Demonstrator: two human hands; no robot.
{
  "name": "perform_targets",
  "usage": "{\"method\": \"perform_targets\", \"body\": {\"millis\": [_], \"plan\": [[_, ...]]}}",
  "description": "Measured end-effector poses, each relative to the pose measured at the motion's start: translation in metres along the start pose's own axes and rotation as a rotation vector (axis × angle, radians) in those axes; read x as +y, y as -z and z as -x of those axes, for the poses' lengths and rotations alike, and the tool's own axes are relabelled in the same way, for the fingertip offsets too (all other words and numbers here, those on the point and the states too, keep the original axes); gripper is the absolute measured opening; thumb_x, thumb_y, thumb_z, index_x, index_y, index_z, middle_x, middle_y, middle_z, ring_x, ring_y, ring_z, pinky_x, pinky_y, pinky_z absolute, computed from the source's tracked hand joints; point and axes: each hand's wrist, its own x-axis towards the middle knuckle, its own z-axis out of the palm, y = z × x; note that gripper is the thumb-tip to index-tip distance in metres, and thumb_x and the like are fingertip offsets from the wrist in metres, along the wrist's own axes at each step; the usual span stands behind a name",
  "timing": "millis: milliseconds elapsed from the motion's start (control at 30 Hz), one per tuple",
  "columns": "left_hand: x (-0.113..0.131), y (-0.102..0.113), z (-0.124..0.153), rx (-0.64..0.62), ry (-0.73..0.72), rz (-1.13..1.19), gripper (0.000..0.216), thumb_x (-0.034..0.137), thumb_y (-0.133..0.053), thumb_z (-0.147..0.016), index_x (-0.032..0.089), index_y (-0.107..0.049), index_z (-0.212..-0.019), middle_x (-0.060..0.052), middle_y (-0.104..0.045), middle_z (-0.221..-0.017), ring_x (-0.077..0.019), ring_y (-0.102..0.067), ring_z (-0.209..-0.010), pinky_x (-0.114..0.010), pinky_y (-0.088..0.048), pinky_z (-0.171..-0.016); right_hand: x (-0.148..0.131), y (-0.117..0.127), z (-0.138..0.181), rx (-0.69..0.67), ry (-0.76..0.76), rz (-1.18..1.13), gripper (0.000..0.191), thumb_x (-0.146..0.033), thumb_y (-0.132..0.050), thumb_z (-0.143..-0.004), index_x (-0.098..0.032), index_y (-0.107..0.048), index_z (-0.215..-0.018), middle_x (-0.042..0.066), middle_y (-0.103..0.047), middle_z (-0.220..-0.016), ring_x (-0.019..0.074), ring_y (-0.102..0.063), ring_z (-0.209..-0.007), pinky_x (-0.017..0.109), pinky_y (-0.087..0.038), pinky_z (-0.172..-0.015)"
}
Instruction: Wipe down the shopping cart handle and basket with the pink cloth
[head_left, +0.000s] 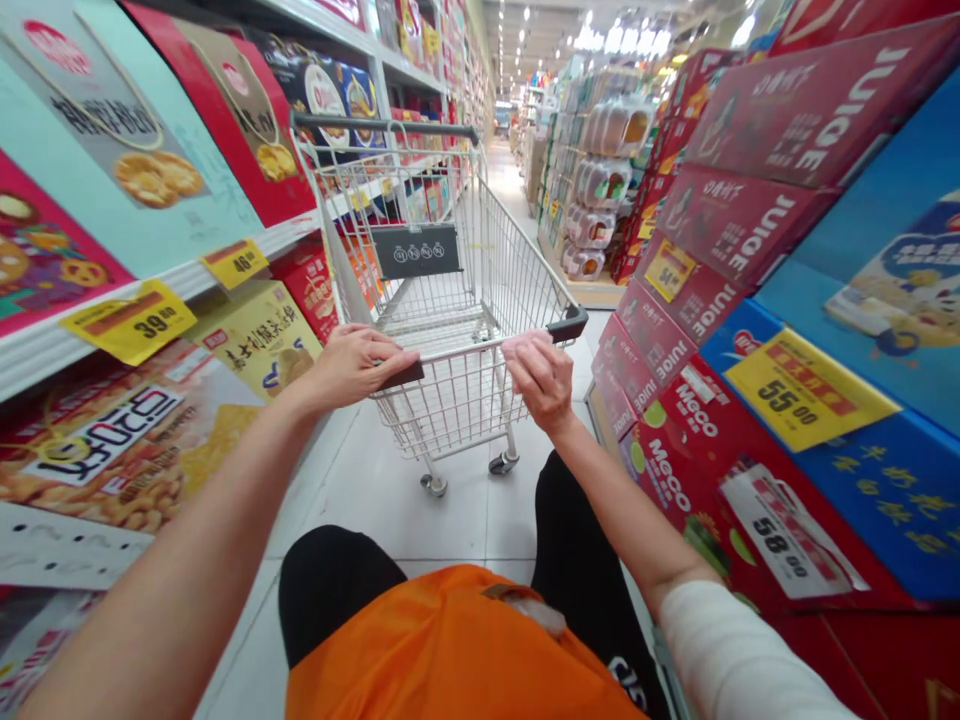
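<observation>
A metal wire shopping cart (480,300) stands in front of me in a store aisle, its basket holding nothing I can see. My left hand (352,365) is closed round the left end of the cart's push handle (480,348). My right hand (541,378) grips the same handle nearer its right end, fingers wrapped over the bar. A dark sign (417,250) hangs inside the basket. Below me show an orange top and black trousers.
Shelves of boxed biscuits (150,170) with yellow price tags (131,322) line the left. Stacked red and blue gift boxes (750,220) with price tags crowd the right. The tiled floor (450,510) of the aisle runs ahead past more stacked goods (607,180).
</observation>
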Motion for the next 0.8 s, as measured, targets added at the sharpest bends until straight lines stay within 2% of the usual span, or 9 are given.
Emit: {"method": "perform_targets", "body": {"millis": [100,167,300,400,533,633,733,800], "plan": [[-0.002,0.002,0.001,0.017,-0.013,0.005,0.061,0.072,-0.034,-0.089,0.028,-0.071,-0.065,0.002,-0.079,-0.094,-0.0199,-0.066,-0.094,-0.038,-0.03,-0.105,0.011,-0.002,-0.005,0.086,-0.014,-0.005,0.024,-0.03,-0.056,-0.101,-0.026,-0.072,-0.118,0.005,-0.07,-0.128,0.0231,-0.049,-0.143,0.048,-0.048,-0.119],[-0.001,0.004,0.002,0.011,-0.015,0.003,0.062,0.073,-0.034,-0.088,0.028,-0.072,-0.066,0.001,-0.079,-0.095,-0.0198,-0.065,-0.094,-0.038,-0.031,-0.103,0.013,-0.003,0.004,0.106,0.027,-0.016,0.023,-0.026,-0.054,-0.101,-0.024,-0.072,-0.115,0.004,-0.072,-0.124,0.0216,-0.051,-0.141,0.046,-0.05,-0.117],[0.001,0.007,0.001,-0.002,-0.008,-0.016,0.066,0.074,-0.032,-0.088,0.027,-0.074,-0.07,0.001,-0.079,-0.097,-0.0183,-0.064,-0.095,-0.036,-0.031,-0.103,0.021,0.006,0.031,0.004,0.082,-0.003,0.023,-0.028,-0.054,-0.102,-0.022,-0.072,-0.116,0.005,-0.073,-0.121,0.0205,-0.056,-0.135,0.042,-0.055,-0.111],[0.001,0.008,0.001,-0.009,-0.017,-0.032,0.069,0.075,-0.03,-0.088,0.026,-0.075,-0.072,-0.001,-0.079,-0.098,-0.0179,-0.064,-0.093,-0.035,-0.034,-0.1,0.039,0.01,0.034,-0.007,-0.024,0.006,0.026,-0.033,-0.054,-0.102,-0.024,-0.07,-0.12,0.008,-0.071,-0.126,0.0216,-0.052,-0.139,0.045,-0.051,-0.116],[0.0,0.007,0.0,-0.012,-0.018,-0.048,0.071,0.078,-0.028,-0.086,0.027,-0.075,-0.074,0.0,-0.08,-0.098,-0.0175,-0.064,-0.091,-0.034,-0.037,-0.096,0.06,-0.004,0.034,-0.025,-0.179,-0.02,0.029,-0.034,-0.049,-0.103,-0.025,-0.07,-0.122,0.008,-0.067,-0.133,0.0238,-0.043,-0.148,0.053,-0.04,-0.124],[0.001,0.006,-0.001,0.006,-0.008,-0.055,0.07,0.079,-0.027,-0.086,0.029,-0.074,-0.071,0.002,-0.08,-0.096,-0.0175,-0.064,-0.091,-0.034,-0.036,-0.097,0.056,-0.011,0.054,-0.004,-0.17,-0.061,0.026,-0.029,-0.049,-0.103,-0.023,-0.071,-0.117,0.009,-0.07,-0.127,0.0221,-0.048,-0.144,0.053,-0.044,-0.121],[0.001,0.006,-0.002,0.012,0.002,-0.058,0.07,0.078,-0.028,-0.085,0.028,-0.074,-0.07,0.001,-0.08,-0.095,-0.0174,-0.065,-0.09,-0.035,-0.036,-0.098,0.051,-0.003,0.076,-0.046,-0.124,-0.093,0.027,-0.023,-0.05,-0.102,-0.022,-0.069,-0.121,0.009,-0.072,-0.122,0.0191,-0.054,-0.138,0.048,-0.051,-0.116],[0.001,0.006,-0.003,0.003,-0.008,-0.058,0.069,0.076,-0.028,-0.085,0.028,-0.075,-0.071,0.0,-0.08,-0.096,-0.0176,-0.065,-0.09,-0.035,-0.037,-0.097,0.052,0.004,0.079,-0.007,-0.145,-0.093,0.031,-0.019,-0.048,-0.102,-0.021,-0.066,-0.127,0.01,-0.071,-0.123,0.019,-0.055,-0.137,0.046,-0.052,-0.114]]}}
